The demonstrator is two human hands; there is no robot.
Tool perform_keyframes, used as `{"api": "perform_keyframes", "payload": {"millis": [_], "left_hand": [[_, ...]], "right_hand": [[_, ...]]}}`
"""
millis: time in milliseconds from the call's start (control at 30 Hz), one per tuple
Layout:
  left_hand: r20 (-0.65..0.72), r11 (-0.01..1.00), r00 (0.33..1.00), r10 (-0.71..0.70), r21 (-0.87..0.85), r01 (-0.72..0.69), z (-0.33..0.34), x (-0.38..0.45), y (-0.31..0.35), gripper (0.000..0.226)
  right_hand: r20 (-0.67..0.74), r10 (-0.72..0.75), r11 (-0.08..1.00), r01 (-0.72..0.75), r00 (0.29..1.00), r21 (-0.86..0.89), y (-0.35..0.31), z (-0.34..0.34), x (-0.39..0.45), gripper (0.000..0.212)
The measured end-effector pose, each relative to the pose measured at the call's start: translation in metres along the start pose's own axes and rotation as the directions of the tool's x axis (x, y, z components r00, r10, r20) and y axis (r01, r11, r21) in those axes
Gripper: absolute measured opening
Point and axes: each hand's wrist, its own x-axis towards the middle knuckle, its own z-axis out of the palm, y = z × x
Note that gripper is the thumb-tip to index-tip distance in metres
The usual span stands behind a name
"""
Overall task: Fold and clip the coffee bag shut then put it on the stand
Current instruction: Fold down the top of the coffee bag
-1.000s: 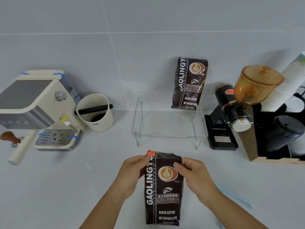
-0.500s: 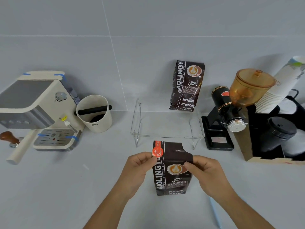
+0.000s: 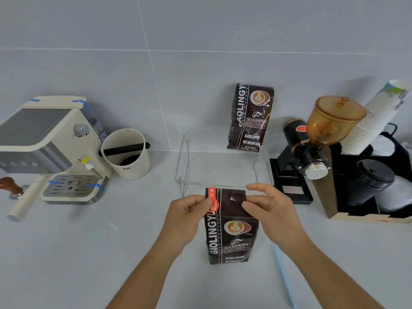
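A dark brown coffee bag [image 3: 231, 237] stands upright on the grey counter in front of me, its flat top edge up. My left hand [image 3: 189, 210] pinches the bag's upper left corner by the red sticker. My right hand [image 3: 265, 204] holds the upper right edge with thumb and lower fingers, its index finger lifted. Just behind the bag is the clear acrylic stand [image 3: 187, 161]. A second coffee bag [image 3: 250, 117] leans against the wall at the stand's back right. A long pale blue clip [image 3: 285, 277] lies on the counter to the right of my forearm.
A cream espresso machine [image 3: 51, 148] and a white knock box [image 3: 129, 155] sit at the left. A black grinder with an amber hopper [image 3: 316, 139], stacked paper cups [image 3: 370, 121] and a black lid holder [image 3: 374, 177] fill the right side.
The bag went from lying towards me to standing upright, farther from me and close to the stand. Its folded top has opened out flat, and both hands shifted up to its top corners.
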Motion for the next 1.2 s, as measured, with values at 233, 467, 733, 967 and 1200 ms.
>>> {"api": "perform_keyframes", "payload": {"millis": [233, 467, 733, 967, 1200], "left_hand": [[-0.005, 0.997, 0.999, 0.043, 0.059, -0.043, -0.004, -0.001, 0.001, 0.015], [-0.001, 0.996, 0.999, 0.041, 0.076, -0.041, -0.008, -0.003, 0.001, 0.014], [0.004, 0.961, 0.989, 0.145, 0.238, -0.142, -0.009, -0.009, 0.010, 0.042], [0.071, 0.803, 0.927, 0.368, 0.479, -0.355, -0.007, -0.009, 0.012, 0.028], [0.158, 0.641, 0.880, 0.449, 0.629, -0.440, -0.013, -0.006, 0.014, 0.011]], "right_hand": [[0.000, -0.038, 0.991, 0.038, 0.999, -0.132, -0.007, 0.001, 0.004, 0.024], [-0.004, -0.065, 0.983, 0.063, 0.998, -0.174, -0.002, -0.003, 0.007, 0.019], [0.022, -0.147, 0.942, 0.147, 0.989, -0.301, 0.000, -0.001, 0.006, 0.035], [0.033, -0.177, 0.856, 0.170, 0.984, -0.488, -0.001, 0.003, 0.005, 0.026], [0.158, -0.320, 0.683, 0.343, 0.934, -0.645, -0.002, -0.002, 0.004, 0.011]]}}
